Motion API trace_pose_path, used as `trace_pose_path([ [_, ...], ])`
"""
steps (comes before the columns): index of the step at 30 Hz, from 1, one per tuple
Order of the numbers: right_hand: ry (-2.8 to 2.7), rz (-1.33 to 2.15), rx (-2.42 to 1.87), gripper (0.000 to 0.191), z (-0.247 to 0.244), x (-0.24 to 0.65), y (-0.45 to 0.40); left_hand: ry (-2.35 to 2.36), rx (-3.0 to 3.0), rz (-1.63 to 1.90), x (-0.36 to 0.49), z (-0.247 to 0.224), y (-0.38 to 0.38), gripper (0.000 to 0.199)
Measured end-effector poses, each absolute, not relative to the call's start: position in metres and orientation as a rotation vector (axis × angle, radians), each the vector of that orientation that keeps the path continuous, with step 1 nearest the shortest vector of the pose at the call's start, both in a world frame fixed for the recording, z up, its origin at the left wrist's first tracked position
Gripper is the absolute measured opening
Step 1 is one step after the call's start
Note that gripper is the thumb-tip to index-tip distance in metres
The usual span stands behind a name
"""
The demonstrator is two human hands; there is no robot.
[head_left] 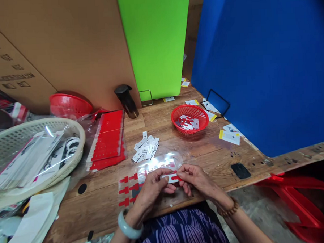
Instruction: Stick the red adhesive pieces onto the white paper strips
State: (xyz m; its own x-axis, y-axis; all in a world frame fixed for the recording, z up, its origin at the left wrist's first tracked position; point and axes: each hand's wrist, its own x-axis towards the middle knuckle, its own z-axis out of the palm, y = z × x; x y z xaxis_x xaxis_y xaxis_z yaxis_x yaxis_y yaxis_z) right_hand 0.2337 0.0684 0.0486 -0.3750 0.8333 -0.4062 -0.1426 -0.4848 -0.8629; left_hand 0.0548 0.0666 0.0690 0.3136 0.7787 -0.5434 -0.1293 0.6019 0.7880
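Note:
Between my two hands is a small white card [170, 178] with a red T-shaped sticker [176, 177] on its right part. My left hand [156, 185] pinches the card's left end, while my right hand [193, 177] has its thumb and finger on the red sticker at the other end. Below them lies a clear sheet [126, 184] bearing rows of red T-shaped stickers, partly covered by my left hand and forearm. Just beyond, a loose pile of white cards [147, 147] rests on the wooden table. A red basket [175, 125] behind my right hand contains cards with red stickers.
Red sticker sheets [105, 139] are stacked left of the card pile. A white basket [80, 140] fills the left side, and a dark bottle [127, 101] stands at the back. Green [156, 42] and blue [259, 69] boards rise behind the table. A red stool [299, 201] is at right.

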Motion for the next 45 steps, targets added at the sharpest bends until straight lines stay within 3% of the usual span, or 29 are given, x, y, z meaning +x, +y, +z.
trace_pose_path([
  [6, -0.619, 1.573, -0.974, 0.021, 0.071, 0.263, 0.118, 1.176, 0.706, 0.857, 0.047, 0.055, 0.069, 0.046],
  [10, -0.616, 1.478, -0.952, 0.025, 0.072, 0.25, 0.148, 1.187, 0.634, 0.876, 0.052, 0.046, 0.066, 0.049],
  [13, -1.063, 1.406, -1.149, 0.028, 0.062, 0.218, 0.157, 1.177, 0.595, 0.896, 0.055, 0.042, 0.065, 0.051],
  [17, -1.944, 0.907, -1.156, 0.02, 0.054, 0.178, 0.165, 1.172, 0.545, 0.911, 0.055, 0.041, 0.064, 0.056],
  [21, -2.352, 0.616, -1.074, 0.023, 0.048, 0.161, 0.177, 1.161, 0.526, 0.926, 0.053, 0.04, 0.065, 0.059],
  [27, -2.39, 0.595, -1.07, 0.016, 0.044, 0.16, 0.188, 1.153, 0.529, 0.925, 0.053, 0.035, 0.064, 0.056],
  [35, -2.275, 0.594, -1.033, 0.017, 0.073, 0.185, 0.147, 1.077, 0.304, 1.032, 0.044, 0.054, 0.074, 0.04],
  [42, -2.076, 0.775, -1.01, 0.016, 0.073, 0.211, 0.095, 0.991, 0.394, 0.939, 0.037, 0.068, 0.077, 0.016],
  [45, -1.908, 0.948, -1.092, 0.033, 0.068, 0.221, 0.086, 1.016, 0.432, 0.889, 0.04, 0.068, 0.072, 0.016],
])
